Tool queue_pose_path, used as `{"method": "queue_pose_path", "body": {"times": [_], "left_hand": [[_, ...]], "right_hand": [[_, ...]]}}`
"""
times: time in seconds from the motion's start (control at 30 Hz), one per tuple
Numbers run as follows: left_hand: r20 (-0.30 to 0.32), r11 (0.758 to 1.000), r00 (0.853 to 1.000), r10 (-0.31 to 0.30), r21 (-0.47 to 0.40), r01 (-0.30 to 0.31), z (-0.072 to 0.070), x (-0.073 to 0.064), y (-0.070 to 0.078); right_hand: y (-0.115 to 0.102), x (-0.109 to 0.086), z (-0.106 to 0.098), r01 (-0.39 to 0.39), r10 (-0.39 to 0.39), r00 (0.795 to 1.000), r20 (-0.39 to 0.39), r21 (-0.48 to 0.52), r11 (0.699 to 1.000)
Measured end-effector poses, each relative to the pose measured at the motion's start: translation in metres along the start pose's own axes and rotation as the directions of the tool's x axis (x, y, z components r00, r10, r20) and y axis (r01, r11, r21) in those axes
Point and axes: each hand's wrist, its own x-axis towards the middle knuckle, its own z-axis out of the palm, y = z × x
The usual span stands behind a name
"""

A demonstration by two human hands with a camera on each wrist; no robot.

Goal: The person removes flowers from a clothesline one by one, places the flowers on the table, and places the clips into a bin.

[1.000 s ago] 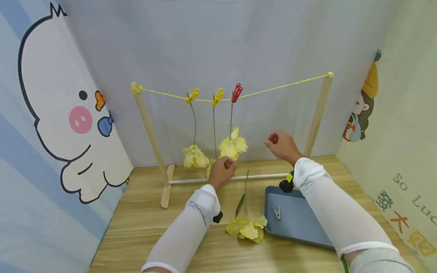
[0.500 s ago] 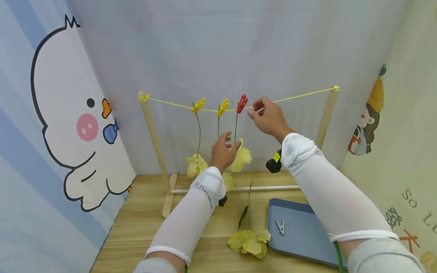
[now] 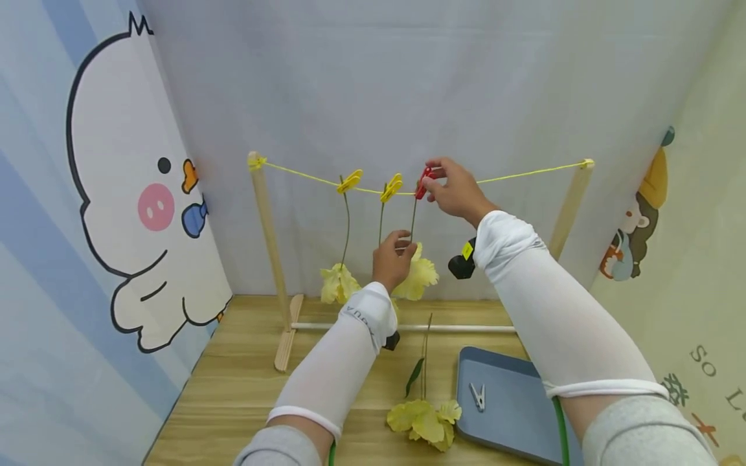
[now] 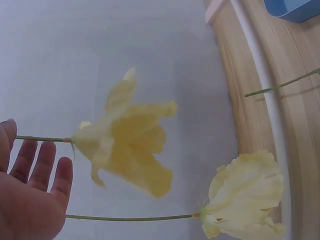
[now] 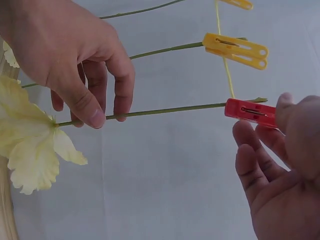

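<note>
In the head view my right hand [image 3: 459, 193] grips the handle end of a red clothespin [image 5: 250, 112], which is clipped on a yellow line [image 3: 524, 175] with a flower stem in it. Lower down, my left hand [image 3: 390, 260] pinches that stem [image 5: 170, 109] between thumb and fingertips. Its pale yellow bloom [image 4: 132, 142] hangs head down below the left hand. To the left, two yellow clothespins [image 3: 350, 181] hold two more yellow flowers [image 3: 339, 283] by their stems; my left arm partly hides the middle one.
Wooden posts [image 3: 269, 239] carry the line at both ends, joined below by a white rod [image 3: 466, 329]. Another yellow flower [image 3: 424, 422] lies on the wooden table [image 3: 233, 395]. Beside it stands a grey-blue tray [image 3: 513, 395] with a pale clothespin [image 3: 478, 397] inside.
My right hand has risen and moved left to the red clothespin and now grips it. My left hand has moved up to the stem beneath it and now pinches it.
</note>
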Motion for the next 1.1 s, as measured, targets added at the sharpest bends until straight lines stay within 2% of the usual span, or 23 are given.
{"method": "queue_pose_path", "body": {"times": [0.23, 0.53, 0.9, 1.1], "left_hand": [[-0.042, 0.998, 0.997, 0.059, 0.032, -0.057, -0.0002, 0.0001, 0.0019], [-0.049, 0.998, 0.997, 0.053, 0.030, -0.051, -0.0010, -0.0022, 0.0026], [-0.047, 0.996, 0.995, 0.089, 0.029, -0.087, -0.0039, -0.0054, 0.0074], [-0.033, 0.996, 0.996, 0.078, 0.036, -0.077, -0.0055, -0.0087, 0.0086]], "right_hand": [[0.0031, 0.0028, -0.0004, 0.001, 0.001, 0.999, -0.035, 0.045, 0.999], [0.0053, 0.0014, 0.0017, 0.057, -0.051, 0.992, -0.114, 0.048, 0.997], [0.0040, 0.0003, 0.0036, 0.124, -0.122, 0.962, -0.244, -0.008, 0.992], [0.0057, -0.0008, 0.0023, 0.130, -0.126, 0.952, -0.278, -0.002, 0.991]]}}
